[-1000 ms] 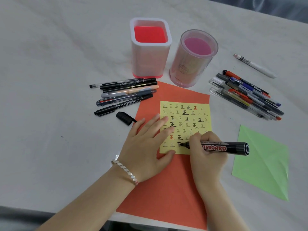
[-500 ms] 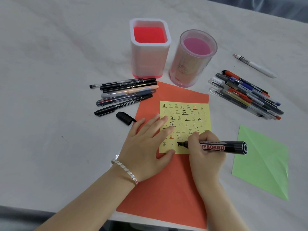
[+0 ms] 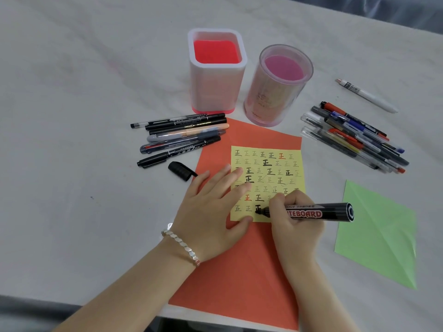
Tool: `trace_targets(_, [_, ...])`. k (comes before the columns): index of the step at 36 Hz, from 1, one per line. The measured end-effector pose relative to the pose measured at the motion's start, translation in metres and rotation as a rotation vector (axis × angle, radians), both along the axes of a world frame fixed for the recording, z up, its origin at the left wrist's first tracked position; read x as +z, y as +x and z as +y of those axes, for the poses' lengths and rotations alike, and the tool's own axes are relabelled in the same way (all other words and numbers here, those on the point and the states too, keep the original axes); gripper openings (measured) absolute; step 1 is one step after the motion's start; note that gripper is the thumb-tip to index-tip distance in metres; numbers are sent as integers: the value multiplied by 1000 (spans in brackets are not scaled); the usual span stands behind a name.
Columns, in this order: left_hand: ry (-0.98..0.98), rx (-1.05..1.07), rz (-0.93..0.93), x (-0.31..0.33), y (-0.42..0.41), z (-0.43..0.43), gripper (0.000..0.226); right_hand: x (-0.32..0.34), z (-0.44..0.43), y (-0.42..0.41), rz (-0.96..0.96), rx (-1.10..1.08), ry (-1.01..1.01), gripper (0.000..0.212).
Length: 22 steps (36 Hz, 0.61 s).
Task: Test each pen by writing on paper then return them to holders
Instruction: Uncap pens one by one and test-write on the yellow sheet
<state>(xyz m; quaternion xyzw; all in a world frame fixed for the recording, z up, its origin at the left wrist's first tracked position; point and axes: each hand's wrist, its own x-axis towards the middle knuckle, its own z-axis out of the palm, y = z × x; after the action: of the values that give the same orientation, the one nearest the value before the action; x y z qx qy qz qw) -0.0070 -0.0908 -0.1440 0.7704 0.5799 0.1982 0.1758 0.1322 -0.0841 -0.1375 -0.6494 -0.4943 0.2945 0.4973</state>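
Black marker (image 3: 320, 212) in right hand (image 3: 293, 220), apparently

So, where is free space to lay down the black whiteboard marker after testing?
Widest bare patch: the white table left of the row of dark pens and the black cap. Narrower strip: between the orange paper sheet and the green paper square. Crowded: by the square red holder, the round pink holder and the right-hand pen pile.

Glossy plastic marker (image 3: 318, 212), matt yellow paper (image 3: 268, 173), translucent plastic holders (image 3: 275, 92)
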Motion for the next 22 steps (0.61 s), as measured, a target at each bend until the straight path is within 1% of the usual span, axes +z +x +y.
trace_targets(5, [5,0,1,-1,0,0,53,-1,0,0,-38,0,-16,31])
trace_targets(11, [9,-3,5,-2,0,0,52,-3,2,2,-65,-112,1,29])
trace_targets(15, [12,-7,8,-2,-1,0,52,-3,2,2,-71,-119,7,30])
trace_targets(22, [9,-24,31,-2,-1,0,52,6,2,1,84,-179,48,28])
